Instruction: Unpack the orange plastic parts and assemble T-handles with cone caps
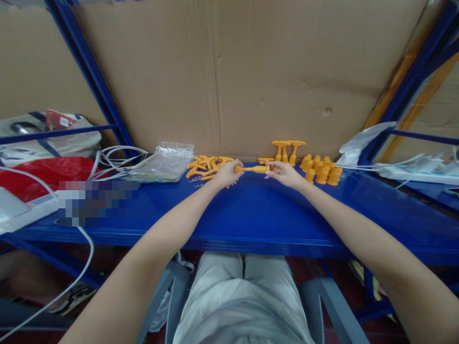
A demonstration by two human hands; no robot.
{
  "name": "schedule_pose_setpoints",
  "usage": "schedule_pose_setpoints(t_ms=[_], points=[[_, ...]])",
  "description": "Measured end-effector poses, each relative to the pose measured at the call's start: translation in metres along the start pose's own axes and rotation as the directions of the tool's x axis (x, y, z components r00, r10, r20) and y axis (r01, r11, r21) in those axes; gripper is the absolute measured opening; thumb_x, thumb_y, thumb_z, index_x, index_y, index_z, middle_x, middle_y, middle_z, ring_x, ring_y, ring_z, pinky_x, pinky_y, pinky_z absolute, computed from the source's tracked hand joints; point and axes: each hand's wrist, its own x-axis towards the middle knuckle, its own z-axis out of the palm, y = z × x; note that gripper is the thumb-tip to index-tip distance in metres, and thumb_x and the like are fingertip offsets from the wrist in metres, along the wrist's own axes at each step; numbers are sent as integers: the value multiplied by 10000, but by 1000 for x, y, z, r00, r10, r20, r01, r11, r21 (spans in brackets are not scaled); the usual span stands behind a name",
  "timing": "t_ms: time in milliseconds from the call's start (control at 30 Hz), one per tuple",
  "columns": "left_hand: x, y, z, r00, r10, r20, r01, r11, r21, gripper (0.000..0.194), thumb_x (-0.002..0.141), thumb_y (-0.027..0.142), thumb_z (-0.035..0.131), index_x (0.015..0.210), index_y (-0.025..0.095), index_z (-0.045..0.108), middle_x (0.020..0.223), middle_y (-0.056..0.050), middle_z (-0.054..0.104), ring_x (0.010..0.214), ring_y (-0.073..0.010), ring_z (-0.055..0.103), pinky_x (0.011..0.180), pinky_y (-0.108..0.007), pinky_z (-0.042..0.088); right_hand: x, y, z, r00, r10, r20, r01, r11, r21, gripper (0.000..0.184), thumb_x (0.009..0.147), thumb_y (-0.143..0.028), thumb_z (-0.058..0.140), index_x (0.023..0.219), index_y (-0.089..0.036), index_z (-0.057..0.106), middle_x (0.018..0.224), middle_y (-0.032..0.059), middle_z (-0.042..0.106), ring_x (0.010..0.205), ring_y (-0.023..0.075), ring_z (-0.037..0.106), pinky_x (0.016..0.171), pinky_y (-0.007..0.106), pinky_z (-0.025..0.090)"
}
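Note:
My left hand is closed at the left end of an orange plastic piece with a spiral shaft; a rounded knob shows by its fingertips. My right hand pinches the thicker ribbed right end. The piece lies roughly level between both hands, just above the blue table. A pile of curved orange handle parts lies beside my left hand, with tiny scattered bits in front of it. Behind my right hand stand several T-shaped orange pieces. Several orange cup-like bases are grouped to its right.
A clear plastic bag lies left of the pile. White cables and a red bag are farther left. A cardboard panel closes off the back, between blue metal posts. White plastic rests at the right.

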Motion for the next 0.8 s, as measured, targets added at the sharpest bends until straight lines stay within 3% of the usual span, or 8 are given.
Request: schedule_pose_setpoints(t_ms=[167, 300, 367, 500, 600, 800], points=[[3, -3, 4, 985, 150, -87, -143, 986, 80, 167, 862, 187, 647, 1028, 178, 671, 701, 17, 658, 653, -148, 654, 675, -246, 539, 0, -4, 4, 987, 150, -52, -143, 983, 111, 311, 956, -423, 640, 1090, -144, 670, 889, 98, 752, 650, 177, 733, 746, 373, 651], [5, -7, 4, 972, 210, -104, -196, 972, 132, 168, 860, 178, 639, 1025, 175, 672, 783, -6, 692, 808, -176, 685, 805, -277, 547, -1, -8, 3, 981, 191, -30, -185, 973, 135, 306, 976, -432, 611, 1097, -155, 658, 856, 88, 751, 623, 163, 723, 703, 344, 653], [5, -8, 3, 974, 205, -101, -190, 972, 141, 170, 860, 184, 641, 1028, 178, 673, 797, -11, 699, 835, -186, 690, 827, -288, 547, -2, -7, 1, 985, 175, 13, -175, 974, 147, 306, 942, -375, 671, 1172, -176, 638, 879, 69, 752, 641, 161, 727, 719, 354, 657], [6, -9, 2, 975, 198, -99, -184, 973, 137, 173, 861, 183, 648, 1033, 182, 672, 811, -16, 706, 845, -193, 694, 843, -301, 543, -2, -3, -2, 989, 130, 64, -140, 973, 181, 500, 820, -223, 788, 1277, -205, 587, 861, 10, 733, 651, 160, 732, 757, 383, 658], [6, -9, 3, 972, 213, -103, -198, 971, 137, 167, 866, 180, 654, 1032, 177, 667, 815, -15, 705, 844, -189, 693, 852, -300, 535, -2, -1, -3, 994, 102, 32, -106, 978, 179, 449, 824, -235, 785, 1235, -207, 606, 829, 0, 733, 616, 152, 719, 724, 375, 661], [6, -9, 2, 973, 210, -93, -198, 972, 123, 164, 878, 189, 657, 1039, 162, 660, 782, -8, 695, 788, -167, 689, 830, -283, 520, -5, -12, -1, 988, 155, 18, -156, 977, 142, 284, 896, -345, 737, 1096, -158, 659, 822, 85, 769, 576, 170, 709, 636, 338, 651]])
